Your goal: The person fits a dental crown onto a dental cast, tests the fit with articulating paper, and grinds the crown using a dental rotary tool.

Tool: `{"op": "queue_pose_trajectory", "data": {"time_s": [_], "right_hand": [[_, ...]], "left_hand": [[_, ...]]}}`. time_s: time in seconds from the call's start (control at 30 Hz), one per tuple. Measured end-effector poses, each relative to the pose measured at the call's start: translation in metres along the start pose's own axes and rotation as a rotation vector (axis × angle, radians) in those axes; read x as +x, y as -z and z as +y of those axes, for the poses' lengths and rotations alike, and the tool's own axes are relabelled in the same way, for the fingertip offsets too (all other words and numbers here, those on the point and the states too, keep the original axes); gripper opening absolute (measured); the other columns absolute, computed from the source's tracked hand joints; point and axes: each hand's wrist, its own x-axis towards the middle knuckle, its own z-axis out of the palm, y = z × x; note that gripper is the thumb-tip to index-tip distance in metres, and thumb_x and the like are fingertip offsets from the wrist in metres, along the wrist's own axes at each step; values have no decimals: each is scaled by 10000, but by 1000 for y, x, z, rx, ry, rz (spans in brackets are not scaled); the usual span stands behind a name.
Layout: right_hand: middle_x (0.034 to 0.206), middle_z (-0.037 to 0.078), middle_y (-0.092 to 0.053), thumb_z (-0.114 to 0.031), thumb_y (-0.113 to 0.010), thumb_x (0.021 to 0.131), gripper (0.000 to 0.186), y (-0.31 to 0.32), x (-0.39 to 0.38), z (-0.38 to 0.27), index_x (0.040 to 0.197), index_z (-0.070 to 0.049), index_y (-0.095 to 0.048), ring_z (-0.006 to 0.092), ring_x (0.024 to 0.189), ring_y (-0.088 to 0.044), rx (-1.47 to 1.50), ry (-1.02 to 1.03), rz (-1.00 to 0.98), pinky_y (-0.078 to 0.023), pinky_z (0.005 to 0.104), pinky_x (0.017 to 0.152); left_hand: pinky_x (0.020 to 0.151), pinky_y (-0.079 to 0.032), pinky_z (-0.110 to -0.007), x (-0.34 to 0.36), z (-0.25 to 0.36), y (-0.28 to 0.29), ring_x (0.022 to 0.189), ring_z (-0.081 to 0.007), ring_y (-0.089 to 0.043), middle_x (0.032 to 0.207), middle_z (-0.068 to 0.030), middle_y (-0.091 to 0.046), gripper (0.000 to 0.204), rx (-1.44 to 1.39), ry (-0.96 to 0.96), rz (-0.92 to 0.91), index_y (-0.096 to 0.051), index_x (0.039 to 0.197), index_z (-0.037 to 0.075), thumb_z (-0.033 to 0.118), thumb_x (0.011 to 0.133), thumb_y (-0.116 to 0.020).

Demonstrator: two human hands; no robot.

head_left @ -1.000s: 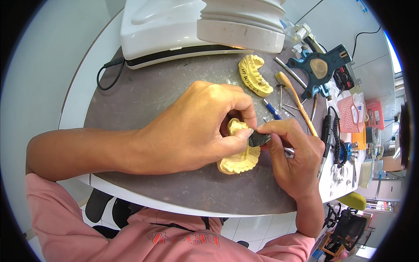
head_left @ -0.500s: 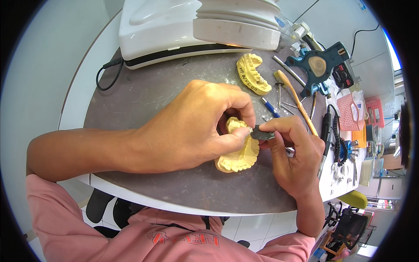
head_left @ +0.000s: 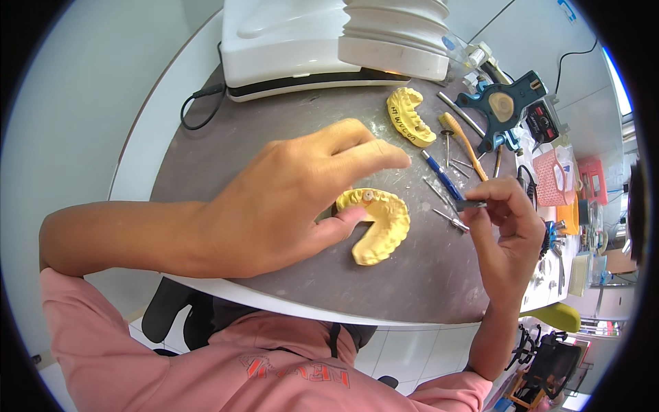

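A yellow dental cast (head_left: 390,223) lies on the grey bench top, with a small whitish tooth piece (head_left: 368,196) on its far side. My left hand (head_left: 292,189) is open over the cast's left end. Its fingers are stretched out and apart; the thumb tip lies at the inner edge of the cast. To the right, my right hand (head_left: 506,233) is closed, pinching a small flat dark-grey piece (head_left: 469,204) between thumb and fingers, apart from the cast. What that piece is made of I cannot tell.
Farther back lies a second yellow cast (head_left: 412,118), near a wooden-handled brush (head_left: 467,146), a blue pen (head_left: 443,176) and several thin metal tools. A white machine (head_left: 288,55) and a ribbed white hose (head_left: 392,38) stand behind. A dark-teal articulator (head_left: 504,106) is at the back right.
My right hand has drawn away to the right with the dark piece. The left fingers have opened and lifted off the cast, which is now turned differently, its whitish tooth piece in plain sight.
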Motion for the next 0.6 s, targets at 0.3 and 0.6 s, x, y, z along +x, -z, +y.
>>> {"op": "queue_pose_trajectory", "data": {"time_s": [0.3,0.6], "right_hand": [[831,65,-667,64,-668,787,129,-12,-22,-9,901,6,-672,110,767,-665,-16,-22,-82,-529,243,673],[856,117,-668,98,-647,679,248,-14,-43,-9,891,-11,-716,206,729,-657,-128,372,-63,-516,276,637]], "left_hand": [[654,-538,-300,-22,0,-2,789,-178,-640,1321,-84,-547,497,90,-248,-154,-678,1204,112,212,754,-863],[796,-505,-397,-7,8,-13,943,-273,-587,1138,-81,-542,452,228,-299,-59,-628,1014,54,274,719,-891]]}}
